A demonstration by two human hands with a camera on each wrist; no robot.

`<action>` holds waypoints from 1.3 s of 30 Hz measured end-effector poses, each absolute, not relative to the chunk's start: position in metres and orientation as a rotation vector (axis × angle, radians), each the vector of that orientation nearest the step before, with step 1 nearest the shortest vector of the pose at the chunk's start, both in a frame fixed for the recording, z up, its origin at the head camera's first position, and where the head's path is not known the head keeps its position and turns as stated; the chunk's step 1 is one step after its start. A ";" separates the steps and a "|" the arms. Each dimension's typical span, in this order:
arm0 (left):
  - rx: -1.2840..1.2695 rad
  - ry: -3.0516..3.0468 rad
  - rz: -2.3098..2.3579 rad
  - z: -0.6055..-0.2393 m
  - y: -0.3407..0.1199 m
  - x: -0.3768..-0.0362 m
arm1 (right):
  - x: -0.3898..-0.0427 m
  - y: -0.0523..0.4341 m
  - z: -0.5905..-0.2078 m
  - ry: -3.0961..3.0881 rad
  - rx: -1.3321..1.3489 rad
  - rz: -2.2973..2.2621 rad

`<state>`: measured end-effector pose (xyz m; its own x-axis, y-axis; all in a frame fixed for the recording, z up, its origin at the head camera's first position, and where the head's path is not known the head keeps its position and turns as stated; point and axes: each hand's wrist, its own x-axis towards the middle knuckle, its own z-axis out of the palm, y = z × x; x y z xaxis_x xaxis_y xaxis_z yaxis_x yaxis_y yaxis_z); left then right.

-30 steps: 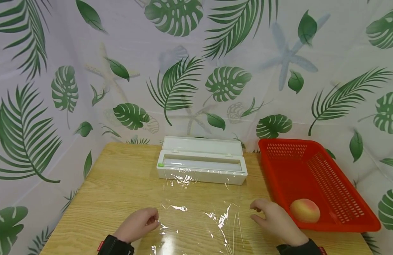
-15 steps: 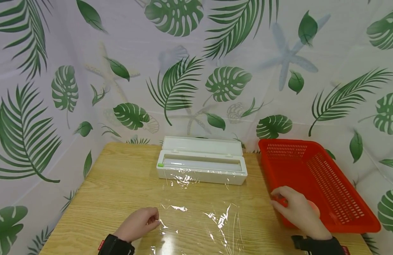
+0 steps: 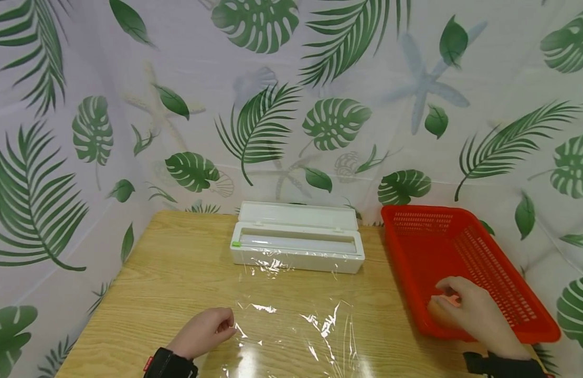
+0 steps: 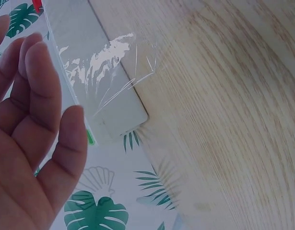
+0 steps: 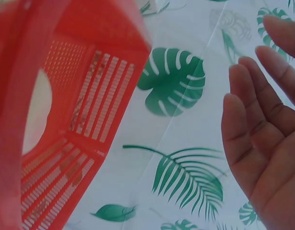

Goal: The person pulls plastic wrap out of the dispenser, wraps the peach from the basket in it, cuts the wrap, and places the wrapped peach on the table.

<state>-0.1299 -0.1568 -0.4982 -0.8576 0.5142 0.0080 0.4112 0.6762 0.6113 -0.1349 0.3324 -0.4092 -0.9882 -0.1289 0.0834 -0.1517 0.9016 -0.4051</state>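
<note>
A sheet of clear plastic wrap [image 3: 326, 328], creased and shiny, spreads over the wooden table from the front of a white wrap dispenser [image 3: 296, 261] whose lid is raised. My left hand [image 3: 203, 332] is beside the wrap's left edge, fingers loosely bent and holding nothing; the left wrist view shows this hand [image 4: 37, 129] with relaxed fingers. Over the near end of the red basket [image 3: 399, 278], my right hand [image 3: 482, 312] hovers above a peach [image 3: 440, 315], partly covering it. In the right wrist view the right hand's [image 5: 267, 134] fingers are spread loosely, apart from the pale peach [image 5: 37, 115].
The perforated basket wall [image 5: 85, 96] rises around the peach. A green slider [image 3: 236, 244] sits at the dispenser's left end. Behind the wooden table [image 3: 178, 262] hangs a white cloth [image 3: 291, 178] printed with green leaves.
My right hand has moved right, from beside the wrap across the basket's rim to above the peach. The left hand stays beside the wrap. The head view has shifted slightly.
</note>
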 end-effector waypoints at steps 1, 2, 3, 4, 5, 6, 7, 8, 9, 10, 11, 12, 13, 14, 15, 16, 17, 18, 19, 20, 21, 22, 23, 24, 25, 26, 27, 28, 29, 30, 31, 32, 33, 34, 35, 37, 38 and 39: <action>0.755 2.723 0.929 -0.498 -0.157 -0.130 | -0.135 0.335 -0.409 -3.013 0.221 0.640; 0.752 2.724 0.925 -0.498 -0.157 -0.130 | -0.135 0.337 -0.408 -3.012 0.222 0.635; 0.746 2.724 0.919 -0.499 -0.157 -0.130 | -0.135 0.340 -0.407 -3.012 0.223 0.631; 0.741 2.726 0.912 -0.498 -0.157 -0.129 | -0.135 0.342 -0.407 -3.010 0.224 0.620; 0.736 2.730 0.904 -0.499 -0.157 -0.129 | -0.134 0.344 -0.406 -3.003 0.233 0.603; 0.735 2.731 0.902 -0.499 -0.157 -0.129 | -0.134 0.347 -0.406 -2.992 0.242 0.584; 0.733 2.732 0.899 -0.499 -0.157 -0.129 | -0.134 0.349 -0.405 -2.995 0.239 0.579; 0.735 2.735 0.897 -0.499 -0.157 -0.129 | -0.134 0.351 -0.404 -2.991 0.241 0.572; 0.736 2.737 0.896 -0.499 -0.157 -0.128 | -0.134 0.353 -0.404 -2.985 0.246 0.567; 0.735 2.741 0.897 -0.499 -0.157 -0.128 | -0.135 0.355 -0.404 -2.978 0.254 0.559; 0.735 2.744 0.895 -0.499 -0.157 -0.128 | -0.136 0.357 -0.403 -2.974 0.260 0.558; 0.735 2.746 0.895 -0.499 -0.157 -0.128 | -0.137 0.359 -0.403 -2.970 0.264 0.560; 0.737 2.748 0.896 -0.499 -0.158 -0.128 | -0.138 0.361 -0.403 -2.964 0.273 0.557; 0.739 2.750 0.899 -0.500 -0.158 -0.127 | -0.139 0.363 -0.403 -2.948 0.292 0.547; 0.740 2.751 0.902 -0.500 -0.158 -0.127 | -0.141 0.364 -0.402 -2.948 0.303 0.541; 0.741 2.750 0.902 -0.500 -0.158 -0.127 | -0.143 0.366 -0.402 -2.947 0.315 0.533; 0.742 2.750 0.902 -0.500 -0.158 -0.127 | -0.145 0.367 -0.402 -2.954 0.323 0.531; 0.744 2.749 0.904 -0.500 -0.158 -0.128 | -0.147 0.368 -0.402 -2.958 0.332 0.524; 0.744 2.748 0.906 -0.501 -0.158 -0.128 | -0.149 0.370 -0.402 -2.973 0.337 0.525; 0.742 2.748 0.904 -0.501 -0.158 -0.128 | -0.150 0.371 -0.401 -2.993 0.340 0.527; 0.742 2.749 0.901 -0.501 -0.158 -0.128 | -0.152 0.372 -0.402 -3.017 0.338 0.530; 0.741 2.748 0.901 -0.501 -0.158 -0.129 | -0.155 0.374 -0.403 -3.033 0.339 0.535; 0.742 2.750 0.901 -0.501 -0.158 -0.129 | -0.156 0.376 -0.405 -3.048 0.346 0.540; 0.741 2.748 0.905 -0.501 -0.158 -0.129 | -0.158 0.378 -0.407 -3.060 0.353 0.539; 0.738 2.744 0.911 -0.501 -0.159 -0.128 | -0.161 0.379 -0.409 -3.075 0.357 0.541; 0.741 2.742 0.916 -0.501 -0.159 -0.128 | -0.163 0.381 -0.412 -3.090 0.361 0.544; 0.746 2.740 0.924 -0.501 -0.158 -0.128 | -0.166 0.383 -0.416 -3.102 0.365 0.541; 0.750 2.738 0.931 -0.501 -0.158 -0.127 | -0.168 0.385 -0.420 -3.116 0.374 0.538; 0.757 2.735 0.939 -0.501 -0.158 -0.127 | -0.169 0.386 -0.423 -3.129 0.375 0.532; 0.762 2.732 0.947 -0.501 -0.158 -0.127 | -0.171 0.387 -0.427 -3.148 0.370 0.526; 0.767 2.730 0.952 -0.501 -0.158 -0.126 | -0.172 0.388 -0.430 -3.167 0.365 0.529; 0.775 2.732 0.954 -0.502 -0.158 -0.126 | -0.172 0.389 -0.433 -3.188 0.367 0.537; 0.775 2.731 0.955 -0.502 -0.158 -0.126 | -0.172 0.389 -0.436 -3.210 0.358 0.546; 0.774 2.729 0.955 -0.502 -0.158 -0.126 | -0.172 0.390 -0.438 -3.236 0.352 0.566; 0.774 2.728 0.957 -0.503 -0.158 -0.126 | -0.173 0.391 -0.440 -3.260 0.331 0.588; 0.773 2.729 0.954 -0.503 -0.158 -0.126 | -0.173 0.392 -0.444 -3.297 0.309 0.640; 0.773 2.733 0.952 -0.504 -0.158 -0.127 | -0.174 0.394 -0.446 -3.315 0.299 0.657; 0.772 2.732 0.954 -0.504 -0.158 -0.127 | -0.175 0.395 -0.448 -3.331 0.283 0.668</action>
